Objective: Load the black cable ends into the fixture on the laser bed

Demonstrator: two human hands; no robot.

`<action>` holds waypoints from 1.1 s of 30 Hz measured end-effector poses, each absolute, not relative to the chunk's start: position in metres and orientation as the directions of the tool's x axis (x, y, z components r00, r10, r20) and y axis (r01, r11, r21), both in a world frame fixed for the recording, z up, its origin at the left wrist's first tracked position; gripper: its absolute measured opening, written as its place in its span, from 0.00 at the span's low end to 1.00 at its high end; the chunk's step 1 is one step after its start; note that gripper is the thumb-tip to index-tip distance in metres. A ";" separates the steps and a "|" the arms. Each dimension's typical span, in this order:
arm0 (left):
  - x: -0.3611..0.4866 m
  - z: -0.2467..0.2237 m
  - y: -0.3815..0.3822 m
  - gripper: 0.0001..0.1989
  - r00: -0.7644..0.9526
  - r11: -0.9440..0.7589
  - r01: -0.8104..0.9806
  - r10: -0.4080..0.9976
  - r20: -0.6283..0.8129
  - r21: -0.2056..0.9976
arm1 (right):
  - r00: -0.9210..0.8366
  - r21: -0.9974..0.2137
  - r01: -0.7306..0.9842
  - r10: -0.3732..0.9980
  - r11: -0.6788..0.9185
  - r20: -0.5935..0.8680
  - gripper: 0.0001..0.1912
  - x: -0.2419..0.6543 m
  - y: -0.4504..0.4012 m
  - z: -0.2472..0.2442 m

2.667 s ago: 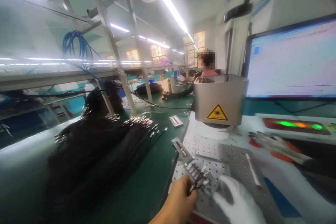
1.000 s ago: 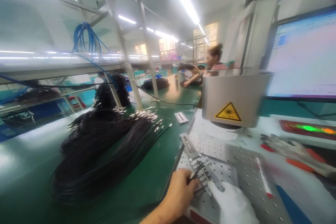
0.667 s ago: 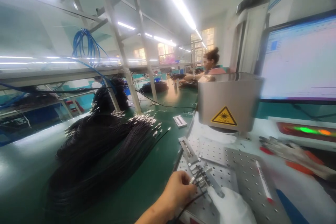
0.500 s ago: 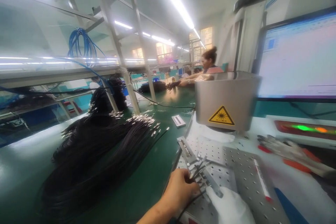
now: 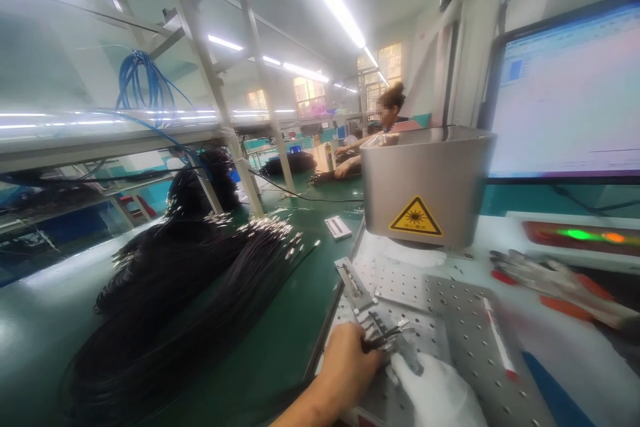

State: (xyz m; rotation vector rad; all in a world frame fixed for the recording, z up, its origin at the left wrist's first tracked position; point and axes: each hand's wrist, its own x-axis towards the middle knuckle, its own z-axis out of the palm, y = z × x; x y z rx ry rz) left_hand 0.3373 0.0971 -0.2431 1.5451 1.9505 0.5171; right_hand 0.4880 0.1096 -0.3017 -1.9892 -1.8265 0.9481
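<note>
1. Two hands stay low centre: bare left hand (image 5: 350,363) fingers pinch thin black metal-tipped cables (image 5: 383,337), now flatter than before.
2. White-gloved right hand (image 5: 433,393) presses perforated metal plate (image 5: 450,327); finger spread unclear.

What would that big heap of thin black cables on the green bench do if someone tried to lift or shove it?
The black cables would probably sag and trail: the strands are thin and lie in loose drooping loops. Pushed, the heap would likely slide on the glossy green bench and spread apart rather than roll. The metal tips fanned at one end could easily snag and tangle.
</note>
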 end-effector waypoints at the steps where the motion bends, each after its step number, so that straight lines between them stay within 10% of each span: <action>1: 0.337 -0.243 0.099 0.13 -0.149 0.244 0.736 0.968 -0.201 0.632 | -0.021 -0.600 0.786 0.963 -0.150 -0.268 0.24 0.488 0.110 -0.302; 7: 0.331 -0.246 0.107 0.17 -0.116 0.256 0.719 0.961 -0.251 0.646 | -0.040 -0.452 0.888 0.963 -0.087 -0.266 0.22 0.486 0.107 -0.307; 13: 0.331 -0.242 0.113 0.18 -0.158 0.390 0.683 0.904 -0.396 0.618 | -0.416 -0.083 0.908 0.908 0.411 -0.050 0.34 0.489 0.095 -0.299; 26: 0.325 -0.244 0.110 0.12 -0.040 0.377 0.639 0.887 -0.460 0.671 | -0.359 0.048 0.933 0.927 0.356 0.107 0.35 0.478 0.076 -0.265; 33: 0.319 -0.240 0.107 0.19 -0.089 0.244 0.694 0.963 -0.256 0.678 | -0.365 0.041 0.928 0.927 0.370 -0.087 0.35 0.477 0.099 -0.284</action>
